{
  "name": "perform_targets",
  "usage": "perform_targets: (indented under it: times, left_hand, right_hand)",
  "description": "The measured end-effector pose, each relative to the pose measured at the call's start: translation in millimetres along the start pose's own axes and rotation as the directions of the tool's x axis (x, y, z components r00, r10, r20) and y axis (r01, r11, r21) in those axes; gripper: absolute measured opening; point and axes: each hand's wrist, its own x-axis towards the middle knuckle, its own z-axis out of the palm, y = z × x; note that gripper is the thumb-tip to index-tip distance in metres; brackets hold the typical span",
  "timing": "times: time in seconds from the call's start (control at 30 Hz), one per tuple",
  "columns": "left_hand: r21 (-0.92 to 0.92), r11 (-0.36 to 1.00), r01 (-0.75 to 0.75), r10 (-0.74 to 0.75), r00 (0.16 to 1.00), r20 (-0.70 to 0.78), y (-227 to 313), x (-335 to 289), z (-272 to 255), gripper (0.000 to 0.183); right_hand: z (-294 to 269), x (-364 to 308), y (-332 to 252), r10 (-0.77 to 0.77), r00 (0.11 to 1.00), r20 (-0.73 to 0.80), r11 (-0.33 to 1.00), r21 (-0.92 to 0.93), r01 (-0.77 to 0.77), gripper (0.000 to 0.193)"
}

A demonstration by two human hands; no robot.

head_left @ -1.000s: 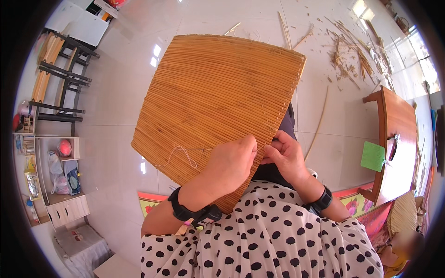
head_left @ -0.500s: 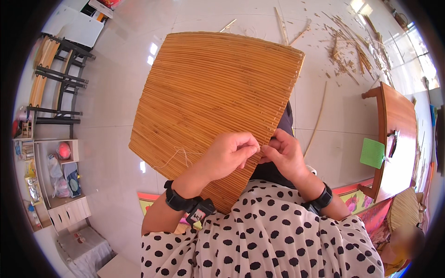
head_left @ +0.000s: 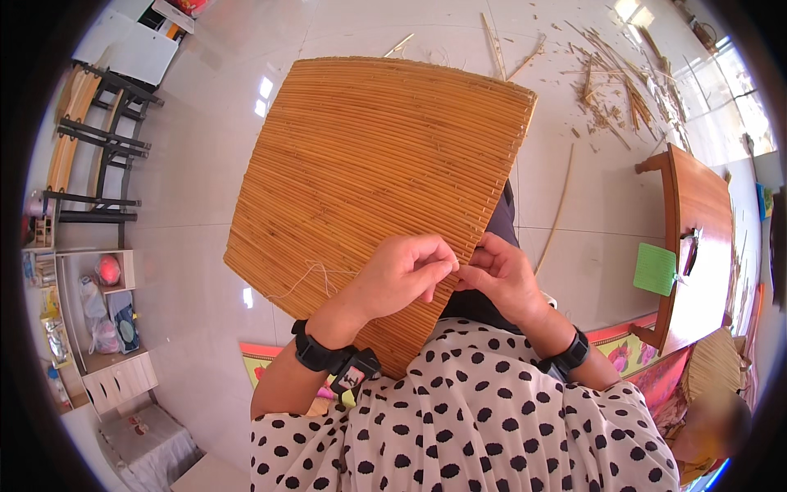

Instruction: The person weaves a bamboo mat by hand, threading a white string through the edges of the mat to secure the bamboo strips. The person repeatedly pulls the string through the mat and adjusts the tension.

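Across my lap lies a large brown panel of narrow bamboo strips set side by side, with light stitches along its right edge. My left hand rests over the panel, thumb and fingertips pinched together at that edge. Facing it, my right hand also pinches at the edge, its fingertips almost touching the left ones. A thin pale thread loops over the panel to the left and runs under my left hand. What exactly sits between the fingertips is too small to make out, though the thread leads toward them.
Bamboo splinters and sticks litter the tiled floor at the far right. A wooden table with a green fly swatter stands at right. Shelves and folded black-legged furniture line the left. Someone is at the lower right.
Both hands stay pinched at the panel's edge with hardly any movement. The view has shifted very slightly, and the thread's loop lies a little differently.
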Motion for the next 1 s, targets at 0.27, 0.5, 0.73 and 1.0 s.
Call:
perform_targets:
  times: [0.27,0.5,0.73,1.0]
  left_hand:
    - [0.064,0.998,-0.017,0.014,0.999,0.04,0.2,-2.5,0.3,0.01]
    - [0.358,0.894,-0.271,0.271,0.961,0.051,-3.1,-3.0,6.0,0.008]
    - [0.542,0.756,-0.368,0.42,0.907,0.031,-11.7,-4.9,12.2,0.011]
    - [0.807,0.586,0.072,0.399,0.841,-0.365,26.7,-96.5,-71.0,0.02]
  right_hand:
    - [-0.2,-1.6,0.9,0.022,1.0,-0.015,1.0,-0.002,-0.022,0.017]
    - [2.1,1.0,7.5,-0.054,0.996,-0.071,0.998,-0.044,0.051,0.012]
    - [5.6,1.3,4.4,-0.043,0.991,-0.13,0.997,-0.065,0.035,0.014]
    - [-2.4,-1.0,6.0,-0.054,0.998,-0.032,0.997,-0.053,0.052,0.031]
